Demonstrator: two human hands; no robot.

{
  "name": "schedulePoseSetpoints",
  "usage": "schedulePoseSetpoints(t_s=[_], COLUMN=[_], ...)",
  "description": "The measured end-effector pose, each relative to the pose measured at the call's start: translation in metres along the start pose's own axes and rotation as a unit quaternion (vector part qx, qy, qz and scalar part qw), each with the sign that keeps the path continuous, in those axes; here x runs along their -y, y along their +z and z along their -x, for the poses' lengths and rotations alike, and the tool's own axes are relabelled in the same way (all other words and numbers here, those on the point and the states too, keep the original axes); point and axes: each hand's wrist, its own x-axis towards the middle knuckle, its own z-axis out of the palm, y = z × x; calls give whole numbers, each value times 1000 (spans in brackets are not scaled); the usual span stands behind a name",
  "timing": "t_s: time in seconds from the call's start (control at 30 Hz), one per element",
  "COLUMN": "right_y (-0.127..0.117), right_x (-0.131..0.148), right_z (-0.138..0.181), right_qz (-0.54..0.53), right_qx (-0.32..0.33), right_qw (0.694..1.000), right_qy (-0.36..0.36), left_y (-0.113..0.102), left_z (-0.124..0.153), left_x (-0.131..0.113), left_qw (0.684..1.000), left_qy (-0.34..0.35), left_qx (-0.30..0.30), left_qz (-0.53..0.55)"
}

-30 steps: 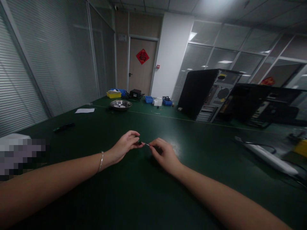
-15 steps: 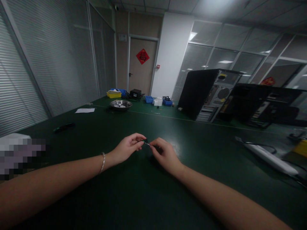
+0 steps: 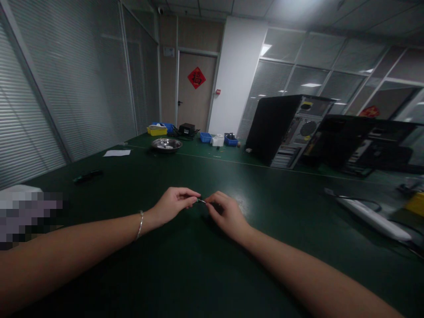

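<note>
Above the middle of the green table [image 3: 198, 265], a small thin metal rod with a green end [image 3: 202, 201] spans the gap between my hands. My left hand [image 3: 172, 204], with a bracelet at the wrist, pinches the green end between thumb and fingertips. The silvery end is held in the closed fingertips of my right hand [image 3: 228, 213]. Fingers cover part of the piece, and it is too small to name its kind.
On the left lie a black-and-green object [image 3: 88, 176] and a sheet of white paper [image 3: 117, 153]. Farther back are a metal bowl [image 3: 166, 150] and small bins, including a yellow one [image 3: 157, 131]. A computer tower [image 3: 273, 128] and a white power strip [image 3: 374, 216] are on the right.
My left fingers have straightened and the hand has shifted slightly left and down. The rod's dark end, seen earlier above the fingertips, no longer shows. My right hand has barely moved.
</note>
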Motion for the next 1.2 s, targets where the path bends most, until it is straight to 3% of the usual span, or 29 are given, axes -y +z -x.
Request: schedulePoseSetpoints(t_s=[0.3,0.43,0.77,1.2], right_y=[0,0,-3,0], right_x=[0,-1,2,-2], right_z=[-1,-2,-3,-2], right_qz=[4,9,-3,-42], right_qx=[-7,-14,-10,-21], right_qw=[1000,1000,1000,999], right_qy=[1,12,5,-16], left_y=[1,1,-2,-1], left_z=[0,-2,-1,-4], left_x=[0,3,8,7], left_qw=[999,998,994,998], left_qy=[-22,-25,67,15], left_qx=[-1,26,35,64], left_qz=[25,47,-80,10])
